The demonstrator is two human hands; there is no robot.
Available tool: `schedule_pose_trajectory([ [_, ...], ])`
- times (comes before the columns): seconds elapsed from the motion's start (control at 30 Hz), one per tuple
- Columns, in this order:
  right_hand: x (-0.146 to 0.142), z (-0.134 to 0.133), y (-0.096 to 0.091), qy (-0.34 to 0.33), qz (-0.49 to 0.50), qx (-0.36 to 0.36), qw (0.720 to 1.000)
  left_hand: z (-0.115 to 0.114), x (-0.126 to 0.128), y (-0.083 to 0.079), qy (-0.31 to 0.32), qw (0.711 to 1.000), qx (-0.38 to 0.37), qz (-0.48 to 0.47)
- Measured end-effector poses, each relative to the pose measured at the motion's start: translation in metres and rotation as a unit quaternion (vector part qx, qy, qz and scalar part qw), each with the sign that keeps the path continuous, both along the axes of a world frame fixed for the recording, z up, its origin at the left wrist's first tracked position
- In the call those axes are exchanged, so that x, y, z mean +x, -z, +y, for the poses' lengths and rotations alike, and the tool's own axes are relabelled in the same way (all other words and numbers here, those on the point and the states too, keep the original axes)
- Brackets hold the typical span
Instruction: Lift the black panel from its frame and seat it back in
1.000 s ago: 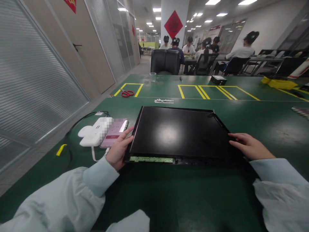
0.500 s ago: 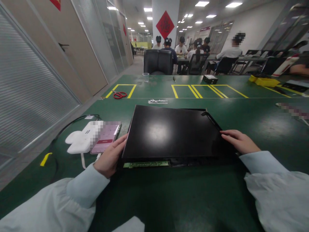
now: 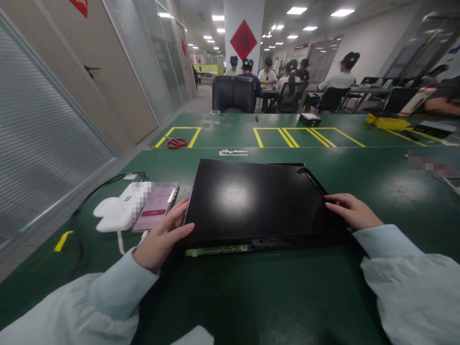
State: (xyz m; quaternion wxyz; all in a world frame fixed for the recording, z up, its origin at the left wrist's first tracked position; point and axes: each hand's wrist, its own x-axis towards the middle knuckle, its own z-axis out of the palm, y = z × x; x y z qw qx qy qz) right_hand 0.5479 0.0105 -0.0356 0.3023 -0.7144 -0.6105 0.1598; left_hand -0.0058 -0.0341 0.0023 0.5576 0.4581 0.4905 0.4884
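Note:
A large black display panel (image 3: 251,201) lies flat on the green table (image 3: 251,297), with a narrow green circuit strip (image 3: 217,250) showing along its near edge. My left hand (image 3: 161,239) grips the panel's left near corner, thumb on top and fingers curled at the edge. My right hand (image 3: 350,211) rests on the panel's right edge, fingers pressed together along it.
A phone (image 3: 154,208) leans on a white charger block (image 3: 115,213) with cables left of the panel. Red scissors (image 3: 176,142), a clear cup (image 3: 214,116), a small black box (image 3: 309,118) and yellow cloth (image 3: 386,122) lie farther back. Several people sit at tables behind.
My left thumb has slid onto the panel's top at the corner. The camera view has shifted slightly; the panel stays roughly in place.

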Motion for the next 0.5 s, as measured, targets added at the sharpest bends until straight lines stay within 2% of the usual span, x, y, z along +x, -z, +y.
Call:
schedule_pose_trajectory([
  [0.13, 0.002, 0.000, 0.003, 0.006, 0.002, 0.003, 1.000, 0.001, 0.001, 0.004, -0.008, 0.999, 0.036, -0.016],
  [0.23, 0.001, 0.001, 0.003, 0.021, 0.052, -0.006, 0.998, 0.000, 0.006, 0.000, -0.002, 0.998, 0.054, -0.035],
  [0.33, -0.001, 0.001, 0.000, 0.036, 0.117, -0.015, 0.992, -0.004, 0.008, -0.009, 0.009, 0.997, 0.039, -0.058],
  [0.5, -0.006, -0.001, -0.012, 0.043, 0.138, -0.040, 0.989, -0.010, 0.005, -0.015, 0.043, 0.994, -0.009, -0.105],
])
